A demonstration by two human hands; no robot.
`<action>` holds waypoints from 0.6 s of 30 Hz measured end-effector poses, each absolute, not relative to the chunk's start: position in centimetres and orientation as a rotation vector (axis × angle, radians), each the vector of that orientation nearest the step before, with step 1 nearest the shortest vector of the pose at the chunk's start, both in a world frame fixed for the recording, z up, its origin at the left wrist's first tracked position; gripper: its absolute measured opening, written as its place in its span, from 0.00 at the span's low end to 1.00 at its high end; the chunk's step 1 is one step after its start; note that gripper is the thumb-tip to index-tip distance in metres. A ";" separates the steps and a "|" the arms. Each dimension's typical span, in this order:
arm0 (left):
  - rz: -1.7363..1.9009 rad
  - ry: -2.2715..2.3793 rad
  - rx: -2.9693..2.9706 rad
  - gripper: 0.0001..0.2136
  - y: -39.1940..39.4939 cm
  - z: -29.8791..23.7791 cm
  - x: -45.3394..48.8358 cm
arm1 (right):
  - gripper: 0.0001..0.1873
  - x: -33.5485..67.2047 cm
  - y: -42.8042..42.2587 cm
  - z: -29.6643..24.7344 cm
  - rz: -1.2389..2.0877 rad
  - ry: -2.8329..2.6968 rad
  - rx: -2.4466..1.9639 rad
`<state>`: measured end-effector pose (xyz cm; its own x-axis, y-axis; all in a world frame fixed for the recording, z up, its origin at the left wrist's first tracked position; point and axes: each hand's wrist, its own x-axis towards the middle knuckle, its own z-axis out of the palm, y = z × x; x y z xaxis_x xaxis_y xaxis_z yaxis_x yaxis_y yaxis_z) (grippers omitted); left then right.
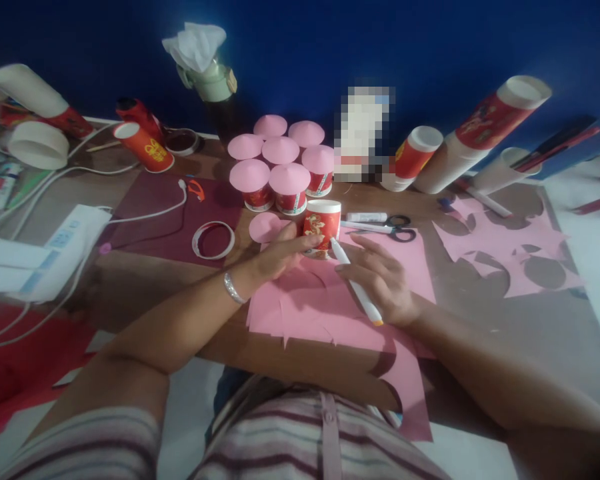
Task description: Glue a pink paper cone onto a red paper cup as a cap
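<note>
- Left hand (280,257): fingers curled around the near side of the red paper cup (321,227), steadying it. Silver bracelet (233,288) on the wrist.
- Red paper cup: upright on the pink paper sheet (320,313), just above picture centre, with a gold figure printed on its side.
- Right hand (380,280): at 4 o'clock of the cup, pinching a white marker (356,288) between thumb and fingers. The tip sits at the cup's base and the orange end points back toward the wrist.
- Pink paper sheet: flat on the table (505,333) beneath both hands, near edge ragged with cuts.
- Pink disc (264,227): at 9 o'clock of the cup, just beside the left fingertips.
- Capped cups (283,167): a cluster at 11 o'clock of the cup, each topped with a pink cone.
- Scissors (395,230): at 3 o'clock of the cup, black handles, lying flat.
- Tape ring (213,240): at 9 o'clock, past the disc, on dark red paper.
- Cut-out sheet (505,253): far out at 3 o'clock, pink, with round holes.
</note>
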<state>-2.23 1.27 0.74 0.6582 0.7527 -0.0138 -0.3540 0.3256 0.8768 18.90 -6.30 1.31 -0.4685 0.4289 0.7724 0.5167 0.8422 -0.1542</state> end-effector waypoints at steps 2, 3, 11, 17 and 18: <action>0.734 0.474 1.031 0.18 1.3 0.6 -2.2 | 0.13 18.7 -6.3 1.5 -0.145 -2.150 -0.672; 0.737 0.484 1.037 0.19 1.3 0.4 -2.2 | 0.13 18.7 -6.3 1.6 -0.148 -2.155 -0.667; 0.767 0.575 1.051 0.27 1.2 -0.6 -1.6 | 0.11 18.9 -6.0 2.8 -0.149 -2.049 -0.717; 0.765 0.673 1.220 0.34 1.2 -0.6 -1.8 | 0.14 18.9 -6.4 3.6 -0.127 -2.066 -0.716; 0.769 0.684 1.258 0.35 1.3 -0.6 -1.8 | 0.15 18.9 -6.4 3.7 -0.118 -2.071 -0.724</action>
